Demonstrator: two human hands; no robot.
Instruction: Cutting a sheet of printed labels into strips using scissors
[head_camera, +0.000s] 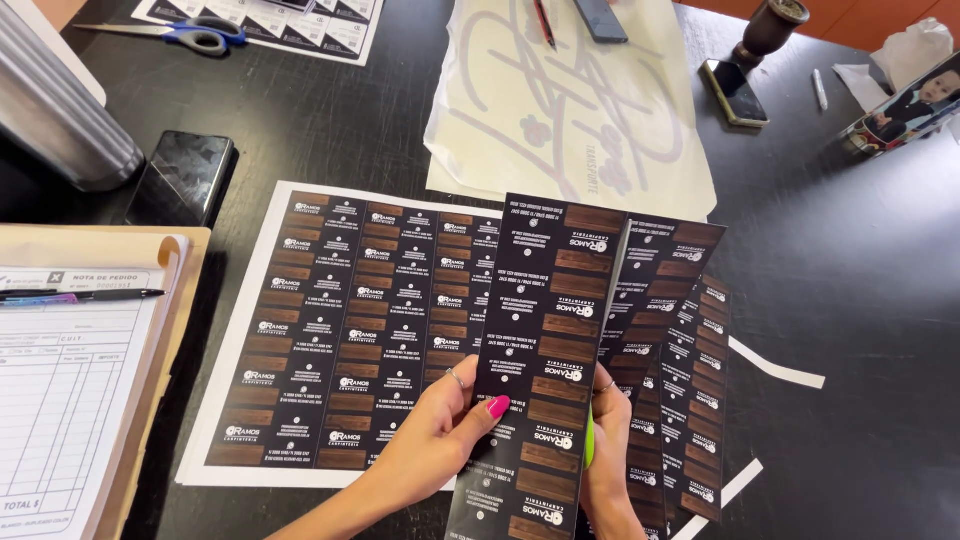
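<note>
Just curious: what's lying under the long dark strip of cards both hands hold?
Under the strip lie more cut strips fanned to its right, and the uncut printed sheet to its left. The covered table stays hidden.

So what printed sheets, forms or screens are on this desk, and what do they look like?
Card strip: held in both hands, long, black with brown blocks.
Uncut card sheet: flat at centre, white-edged, black and brown.
Order form: left, white, ruled, on a tan clipboard.
Decal sheet: top centre, pale, grey design.
Two phones: dark screens.
</note>
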